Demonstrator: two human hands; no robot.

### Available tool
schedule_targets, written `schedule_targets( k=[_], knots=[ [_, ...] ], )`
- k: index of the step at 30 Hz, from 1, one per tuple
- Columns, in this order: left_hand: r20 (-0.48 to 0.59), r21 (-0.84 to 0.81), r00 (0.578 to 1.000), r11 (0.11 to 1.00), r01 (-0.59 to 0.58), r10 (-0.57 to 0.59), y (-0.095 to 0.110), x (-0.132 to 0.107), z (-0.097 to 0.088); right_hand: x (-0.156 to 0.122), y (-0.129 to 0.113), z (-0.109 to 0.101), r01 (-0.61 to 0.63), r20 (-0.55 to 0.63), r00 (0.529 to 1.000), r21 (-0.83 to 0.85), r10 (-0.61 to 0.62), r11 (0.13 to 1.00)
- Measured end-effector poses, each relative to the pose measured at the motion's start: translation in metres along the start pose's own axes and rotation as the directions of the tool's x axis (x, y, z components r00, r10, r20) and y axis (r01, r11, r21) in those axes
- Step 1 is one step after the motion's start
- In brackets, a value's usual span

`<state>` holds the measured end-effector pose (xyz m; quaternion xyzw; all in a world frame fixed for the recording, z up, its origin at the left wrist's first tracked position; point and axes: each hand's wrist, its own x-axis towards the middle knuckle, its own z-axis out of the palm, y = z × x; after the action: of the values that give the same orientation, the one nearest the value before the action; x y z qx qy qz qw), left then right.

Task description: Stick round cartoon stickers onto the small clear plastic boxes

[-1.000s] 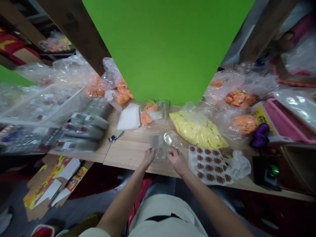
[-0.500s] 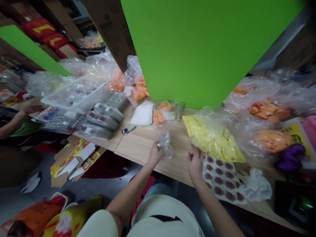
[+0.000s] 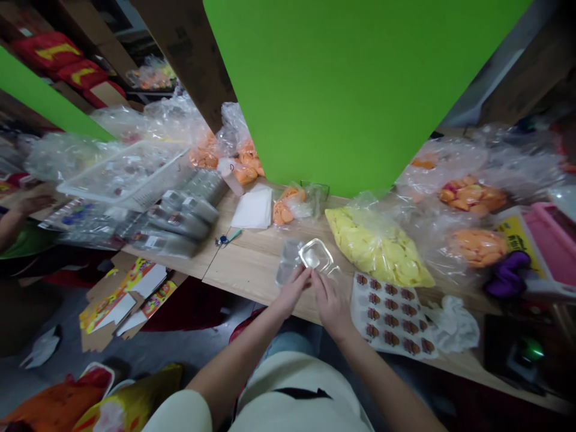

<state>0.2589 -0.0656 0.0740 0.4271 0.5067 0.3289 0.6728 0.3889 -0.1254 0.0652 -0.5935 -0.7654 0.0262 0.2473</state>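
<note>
Head view, looking down across a wooden table (image 3: 245, 270) toward a green panel (image 3: 342, 78) behind it. At the far left, another person's hand (image 3: 31, 204) rests apart from the wearer's own. On the table's left side lie a plastic crate (image 3: 121, 174) and silver packets (image 3: 175, 219). Orange bags (image 3: 472, 195) fill the far right, with a pink tray (image 3: 551, 243) at the right edge. Nearer the centre lie a yellow bag (image 3: 375, 252), a sticker sheet (image 3: 389, 315), a crumpled white bag (image 3: 452, 327), a white paper stack (image 3: 254, 207) and a key fob (image 3: 227, 238).

Centre: both forearms rise from the bottom edge to the table's near side. The left hand (image 3: 292, 292) and right hand (image 3: 332, 305) stand side by side, almost touching. A small clear tray (image 3: 315, 254), roughly square with no distinct long axis, lies directly forward of both hands, away from the wearer. Clear film (image 3: 287, 264) lies just left of it, beyond the left hand. The left fingers (image 3: 306, 276) curl inward, their tips at the tray's near corner; the right fingers (image 3: 318, 282) curl just below that corner. Neither hand is clearly nearer. Whether either grips the tray cannot be told.
</note>
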Motion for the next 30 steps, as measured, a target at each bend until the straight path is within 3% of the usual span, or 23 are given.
schedule_targets(
  k=[2,5,8,11,14,18,21,23,25,27,28,30],
  knots=[
    [0.096,-0.278,0.990,0.952,0.129,-0.106,0.003,-0.007,0.015,0.000,-0.008,-0.002,0.057,0.004,0.998,0.025,-0.057,0.998],
    [0.059,-0.347,0.989,0.927,0.145,-0.133,0.007,-0.002,0.012,-0.004,-0.015,-0.006,0.137,-0.014,0.991,0.054,-0.136,0.989],
    [-0.102,-0.021,0.989,0.995,0.102,-0.103,0.007,0.019,-0.015,-0.017,-0.016,-0.008,0.125,-0.026,0.992,0.046,-0.124,0.991],
    [-0.228,0.295,0.973,0.950,0.106,-0.037,0.000,0.044,-0.044,-0.043,-0.008,-0.007,0.026,-0.013,1.000,0.044,-0.025,0.999],
    [-0.293,0.428,0.956,0.897,0.110,0.022,-0.011,0.064,-0.063,-0.080,0.001,0.001,-0.084,-0.002,0.996,0.039,0.084,0.996],
    [-0.327,0.624,0.931,0.777,0.083,0.163,-0.015,0.076,-0.072,-0.129,0.002,0.009,-0.163,0.076,0.984,0.049,0.159,0.985],
    [-0.325,0.734,0.898,0.677,0.042,0.297,-0.011,0.070,-0.067,-0.151,-0.001,0.008,-0.248,0.124,0.963,0.041,0.241,0.968],
    [-0.247,0.813,0.888,0.582,-0.027,0.387,-0.011,0.062,-0.062,-0.157,-0.001,0.005,-0.306,0.151,0.943,0.039,0.297,0.951],
    [-0.005,0.914,0.901,0.367,-0.172,0.434,-0.016,0.055,-0.059,-0.161,-0.001,0.001,-0.356,0.178,0.922,0.037,0.345,0.934],
    [0.218,0.954,0.908,0.120,-0.276,0.357,-0.023,0.053,-0.062,-0.165,-0.003,-0.003,-0.412,0.204,0.895,0.034,0.397,0.911],
    [0.261,0.958,0.919,0.036,-0.284,0.295,-0.026,0.054,-0.065,-0.168,-0.005,-0.004,-0.445,0.213,0.878,0.034,0.429,0.895],
    [0.222,0.975,0.951,-0.028,-0.221,0.217,-0.029,0.057,-0.072,-0.172,-0.011,-0.008,-0.520,0.225,0.836,0.035,0.500,0.854]
  ],
)
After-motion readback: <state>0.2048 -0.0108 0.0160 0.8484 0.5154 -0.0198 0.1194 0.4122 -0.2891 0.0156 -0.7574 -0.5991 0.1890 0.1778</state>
